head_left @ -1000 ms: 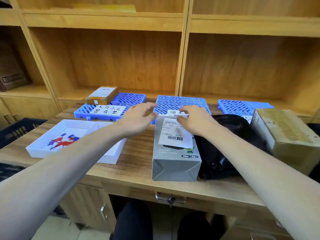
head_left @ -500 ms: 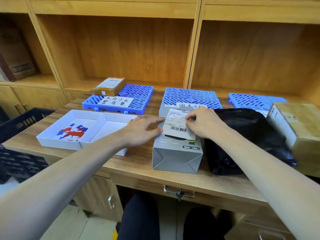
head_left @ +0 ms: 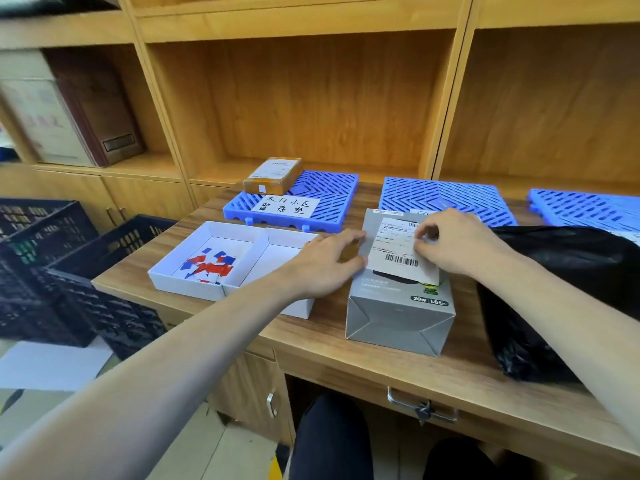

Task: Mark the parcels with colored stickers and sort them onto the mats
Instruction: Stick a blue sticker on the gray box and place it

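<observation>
A grey box parcel [head_left: 398, 306] with a white shipping label [head_left: 394, 252] lies on the desk in front of the middle blue mat [head_left: 446, 202]. My left hand [head_left: 325, 261] rests against the box's left edge with its fingers nearly straight. My right hand [head_left: 457, 244] sits on top, its curled thumb and fingertips pinching at the label's upper right part; no sticker shows under them. A white tray [head_left: 180, 282] to the left holds red and blue stickers [head_left: 207, 265]. A small brown parcel [head_left: 273, 174] sits on the left blue mat [head_left: 329, 199].
A black bag parcel [head_left: 561, 289] lies right of the grey box. A third blue mat [head_left: 588, 209] is at the far right. Black crates [head_left: 69, 271] stand on the floor to the left. Wooden shelves rise behind the desk, and a drawer handle [head_left: 422, 407] hangs below its front edge.
The grey box has come nearer to me, off the middle mat's edge. My left hand slid from the box's far end to its left side. My right hand stayed on the label.
</observation>
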A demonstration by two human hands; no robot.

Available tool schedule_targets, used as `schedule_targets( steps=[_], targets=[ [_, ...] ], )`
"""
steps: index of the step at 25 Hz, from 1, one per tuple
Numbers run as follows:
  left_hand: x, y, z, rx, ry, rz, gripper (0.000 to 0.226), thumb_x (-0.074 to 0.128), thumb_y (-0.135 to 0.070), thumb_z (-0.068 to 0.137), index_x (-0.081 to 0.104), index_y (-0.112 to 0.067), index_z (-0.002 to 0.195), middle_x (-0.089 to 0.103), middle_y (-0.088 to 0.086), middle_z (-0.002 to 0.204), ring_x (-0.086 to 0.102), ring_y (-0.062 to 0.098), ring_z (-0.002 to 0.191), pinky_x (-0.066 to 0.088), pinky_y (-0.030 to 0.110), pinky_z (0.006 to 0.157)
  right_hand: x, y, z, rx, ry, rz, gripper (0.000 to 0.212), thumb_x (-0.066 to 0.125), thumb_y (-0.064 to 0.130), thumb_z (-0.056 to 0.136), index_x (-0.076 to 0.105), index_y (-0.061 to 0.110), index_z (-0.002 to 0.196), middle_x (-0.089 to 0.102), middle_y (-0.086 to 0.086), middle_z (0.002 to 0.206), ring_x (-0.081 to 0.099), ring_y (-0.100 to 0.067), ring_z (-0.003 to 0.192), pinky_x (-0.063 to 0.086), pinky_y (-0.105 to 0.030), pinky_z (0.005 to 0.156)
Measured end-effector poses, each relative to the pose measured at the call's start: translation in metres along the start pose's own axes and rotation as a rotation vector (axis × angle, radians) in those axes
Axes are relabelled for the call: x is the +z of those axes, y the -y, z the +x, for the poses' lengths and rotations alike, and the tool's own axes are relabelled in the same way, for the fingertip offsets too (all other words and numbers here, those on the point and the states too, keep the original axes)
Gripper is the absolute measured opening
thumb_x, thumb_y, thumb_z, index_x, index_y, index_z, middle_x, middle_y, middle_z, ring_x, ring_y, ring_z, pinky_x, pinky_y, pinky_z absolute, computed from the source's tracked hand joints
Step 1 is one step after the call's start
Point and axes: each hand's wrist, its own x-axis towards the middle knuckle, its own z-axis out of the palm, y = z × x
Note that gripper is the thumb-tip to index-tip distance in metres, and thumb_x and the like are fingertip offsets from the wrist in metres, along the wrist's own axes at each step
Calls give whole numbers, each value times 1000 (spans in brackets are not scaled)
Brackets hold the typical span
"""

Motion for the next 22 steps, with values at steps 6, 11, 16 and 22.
schedule_targets(
  steps=[6, 11, 16, 22],
  targets=[
    [-42, 26, -15, -51, -137, 56, 44, 46, -40, 101, 44, -30, 144, 50, -4, 147, 40, 19, 138, 34, 35, 109, 8, 46, 21, -97, -29, 106, 24, 62, 32, 89, 70, 25, 110, 70, 2, 111, 62, -23, 104, 52, -37, 89],
    [-89, 68, -36, -127, -229, 77, 43, 49, -33, 101, 48, -23, 143, 51, -7, 146, 45, 15, 135, 38, 28, 101, 25, 108, 44, -197, -11, 111, 21, 63, 28, 86, 73, 22, 104, 72, -1, 107, 64, -27, 104, 53, -39, 88],
    [-121, 109, -56, -242, -259, 112, 40, 48, -32, 101, 49, -25, 140, 52, -5, 146, 47, 18, 133, 37, 33, 105, 47, 163, 67, -279, 66, 92, 23, 64, 31, 87, 70, 24, 108, 68, -2, 116, 58, -27, 111, 51, -39, 90],
    [-141, 150, -72, -346, -282, 113, 42, 48, -33, 101, 48, -25, 142, 53, -3, 145, 54, 20, 128, 45, 40, 105, 71, 219, 84, -370, 143, 91, 19, 65, 29, 88, 72, 20, 103, 67, -2, 108, 58, -24, 105, 52, -37, 81]
  ],
)
